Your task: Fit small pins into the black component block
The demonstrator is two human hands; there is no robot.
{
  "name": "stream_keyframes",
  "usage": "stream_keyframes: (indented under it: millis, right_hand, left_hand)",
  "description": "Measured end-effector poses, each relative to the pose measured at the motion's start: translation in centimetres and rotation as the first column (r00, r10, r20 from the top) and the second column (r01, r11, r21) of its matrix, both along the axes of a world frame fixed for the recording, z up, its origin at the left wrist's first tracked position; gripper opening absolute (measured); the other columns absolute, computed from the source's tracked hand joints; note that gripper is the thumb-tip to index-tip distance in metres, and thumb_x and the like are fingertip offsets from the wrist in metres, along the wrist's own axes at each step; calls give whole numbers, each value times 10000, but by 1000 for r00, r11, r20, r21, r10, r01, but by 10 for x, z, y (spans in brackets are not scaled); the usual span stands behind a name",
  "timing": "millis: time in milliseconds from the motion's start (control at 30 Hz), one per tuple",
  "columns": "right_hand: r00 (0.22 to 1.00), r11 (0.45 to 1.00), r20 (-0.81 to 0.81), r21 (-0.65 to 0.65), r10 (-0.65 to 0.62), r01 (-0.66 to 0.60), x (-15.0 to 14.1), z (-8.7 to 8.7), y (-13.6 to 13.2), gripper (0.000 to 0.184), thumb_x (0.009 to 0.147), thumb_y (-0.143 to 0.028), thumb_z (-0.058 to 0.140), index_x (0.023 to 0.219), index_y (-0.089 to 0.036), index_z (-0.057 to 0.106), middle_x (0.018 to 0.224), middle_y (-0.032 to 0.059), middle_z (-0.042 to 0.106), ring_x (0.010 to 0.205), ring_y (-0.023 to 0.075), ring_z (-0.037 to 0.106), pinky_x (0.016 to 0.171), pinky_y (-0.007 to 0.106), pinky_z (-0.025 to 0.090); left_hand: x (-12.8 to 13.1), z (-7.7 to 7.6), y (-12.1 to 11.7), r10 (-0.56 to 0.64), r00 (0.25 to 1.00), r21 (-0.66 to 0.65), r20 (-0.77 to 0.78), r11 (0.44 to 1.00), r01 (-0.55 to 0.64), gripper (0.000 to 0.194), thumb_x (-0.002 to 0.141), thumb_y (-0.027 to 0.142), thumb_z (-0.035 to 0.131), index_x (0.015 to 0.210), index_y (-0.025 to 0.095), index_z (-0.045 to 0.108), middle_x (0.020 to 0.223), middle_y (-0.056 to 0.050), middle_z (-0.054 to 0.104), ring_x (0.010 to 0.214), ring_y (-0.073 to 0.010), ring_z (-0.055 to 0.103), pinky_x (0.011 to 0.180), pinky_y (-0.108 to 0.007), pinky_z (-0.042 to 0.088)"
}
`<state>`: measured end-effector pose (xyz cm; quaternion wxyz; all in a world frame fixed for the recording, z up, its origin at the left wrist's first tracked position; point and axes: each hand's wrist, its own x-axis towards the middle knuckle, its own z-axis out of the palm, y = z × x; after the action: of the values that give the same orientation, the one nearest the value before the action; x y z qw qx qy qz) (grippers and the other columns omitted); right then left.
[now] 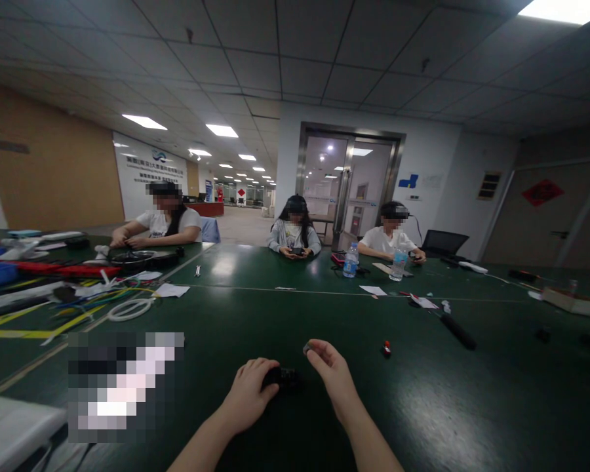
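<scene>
My left hand (250,392) rests on the dark green table (285,308) with its fingers curled round a small black part (282,377). Just to its right, my right hand (330,368) is lifted a little and pinches a tiny grey piece (307,348) between thumb and fingertips, close above the black part. A small red piece (386,348) lies on the table to the right of my right hand.
Three other people sit at the far side of the table. Two water bottles (351,261) stand in front of them. A black cylinder (457,331) lies at right. Coloured wires, white tubing (129,309) and red tools crowd the left. A white box (14,429) sits at the near left corner.
</scene>
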<state>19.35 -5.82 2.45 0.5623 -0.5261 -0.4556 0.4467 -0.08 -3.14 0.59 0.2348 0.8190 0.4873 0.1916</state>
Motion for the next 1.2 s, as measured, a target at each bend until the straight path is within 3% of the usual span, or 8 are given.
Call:
stream_keyframes:
  millis: [300, 533, 833, 1200]
  right_hand:
    - [949, 994, -296, -32, -108, 104, 6, -7, 7, 378, 597, -406, 717, 925, -235, 641, 933, 26, 656, 854, 187, 574, 739, 305, 429]
    - [880, 987, -448, -69, -158, 142, 11, -9, 10, 345, 585, -404, 731, 878, -241, 651, 862, 10, 659, 765, 157, 570, 679, 276, 446]
    - [820, 981, -540, -74, -189, 177, 19, -20, 16, 309, 612, -395, 718, 875, -248, 647, 816, -1, 652, 697, 140, 579, 629, 268, 465]
    - [809, 972, -540, -101, -233, 213, 22, -18, 17, 313, 624, -421, 700, 882, -255, 640, 824, -3, 650, 674, 145, 586, 616, 282, 468]
  left_hand:
    - [0, 1, 0, 7, 1000, -8, 8, 1000, -7, 381, 782, 306, 468, 1160, 275, 497, 1189, -4, 529, 1132, -204, 428, 981, -357, 275]
    - [-2, -9, 4, 1, 1000, 24, 29, 1000, -1, 375, 781, 332, 468, 1151, 279, 503, 1183, -7, 535, 1120, -204, 438, 973, -356, 287]
    - [-3, -10, 7, 9, 1000, -17, 25, 1000, -9, 394, 789, 367, 468, 1174, 288, 488, 1213, -1, 516, 1142, -213, 423, 974, -361, 293]
    - [-2, -5, 2, 3, 1000, -12, 0, 1000, -3, 390, 799, 341, 457, 1183, 279, 480, 1219, -5, 513, 1159, -204, 411, 994, -370, 276]
